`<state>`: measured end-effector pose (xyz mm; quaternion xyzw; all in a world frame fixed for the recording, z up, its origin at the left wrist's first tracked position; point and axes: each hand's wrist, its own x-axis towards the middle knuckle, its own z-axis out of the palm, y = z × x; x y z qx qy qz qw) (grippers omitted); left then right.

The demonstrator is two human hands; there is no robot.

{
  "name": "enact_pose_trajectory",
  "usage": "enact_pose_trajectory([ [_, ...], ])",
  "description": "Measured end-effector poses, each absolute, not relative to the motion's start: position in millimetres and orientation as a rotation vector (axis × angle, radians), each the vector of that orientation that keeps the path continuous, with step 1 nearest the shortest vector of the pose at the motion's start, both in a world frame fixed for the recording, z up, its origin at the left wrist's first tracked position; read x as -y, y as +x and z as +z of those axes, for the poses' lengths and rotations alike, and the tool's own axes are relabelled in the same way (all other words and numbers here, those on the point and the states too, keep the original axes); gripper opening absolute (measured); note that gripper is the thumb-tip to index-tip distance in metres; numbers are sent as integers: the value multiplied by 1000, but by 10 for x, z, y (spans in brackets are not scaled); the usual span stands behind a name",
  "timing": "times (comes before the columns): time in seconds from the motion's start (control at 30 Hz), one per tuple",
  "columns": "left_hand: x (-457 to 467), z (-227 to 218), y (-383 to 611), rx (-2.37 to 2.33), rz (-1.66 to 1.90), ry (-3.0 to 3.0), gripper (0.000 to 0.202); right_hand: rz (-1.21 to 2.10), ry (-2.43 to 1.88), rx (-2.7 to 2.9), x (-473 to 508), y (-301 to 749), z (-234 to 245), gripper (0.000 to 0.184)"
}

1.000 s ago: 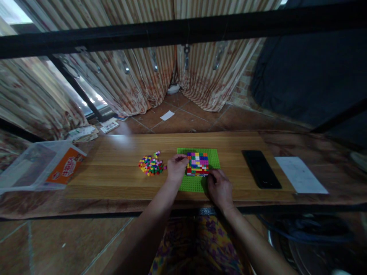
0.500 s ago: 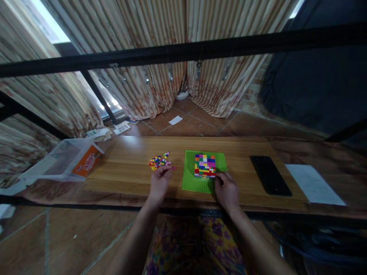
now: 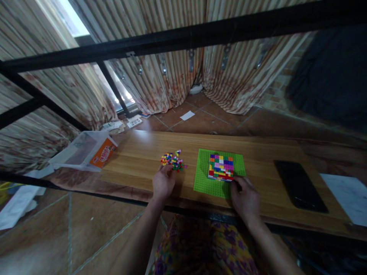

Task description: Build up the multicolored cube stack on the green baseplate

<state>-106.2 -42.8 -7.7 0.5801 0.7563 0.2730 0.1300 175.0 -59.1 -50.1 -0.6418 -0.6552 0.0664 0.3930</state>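
Note:
My left hand (image 3: 164, 183) is at the near edge of a loose pile of small coloured building bricks (image 3: 175, 162). Its fingers are bent together among the bricks, and whatever they pinch is hidden. A many-coloured block of building bricks (image 3: 221, 167) stands on a green studded baseplate (image 3: 202, 185). My right hand (image 3: 246, 195) is closed at the block's near right corner, thumb and fingertips against its red edge. Between the pile and the baseplate lies a single pink brick (image 3: 185, 166).
The wooden board (image 3: 137, 152) carries a black phone-like slab (image 3: 299, 185) on the right, with a white sheet (image 3: 346, 194) beyond it. A clear plastic box (image 3: 83, 151) with an orange label stands at the left end. A black metal bar (image 3: 172, 38) crosses above.
My left hand has moved back into the loose bricks from their right side. My right hand stays at the block's corner. The whole view has shifted and tilted slightly.

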Motion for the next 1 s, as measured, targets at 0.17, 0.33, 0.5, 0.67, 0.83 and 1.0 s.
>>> enact_pose_trajectory([
  [0.17,398,-61,-1007,-2330,584,1828,18,167,-1649,1659,592,1755,-520,25],
  [0.33,380,-53,-921,-2397,462,1972,16,198,-1647,1647,592,1761,-524,24],
  [0.5,340,-76,-925,-2388,396,2093,14,205,-1643,1660,597,1750,-504,23],
  [0.67,334,-8,-926,-2232,585,2187,11,215,-1635,1654,600,1736,-489,22],
  [0.83,313,177,-627,-1916,859,2143,7,245,-1631,1637,596,1730,-475,21],
  [1.0,225,284,-250,-1706,845,2135,9,253,-1626,1639,591,1727,-459,22],
])
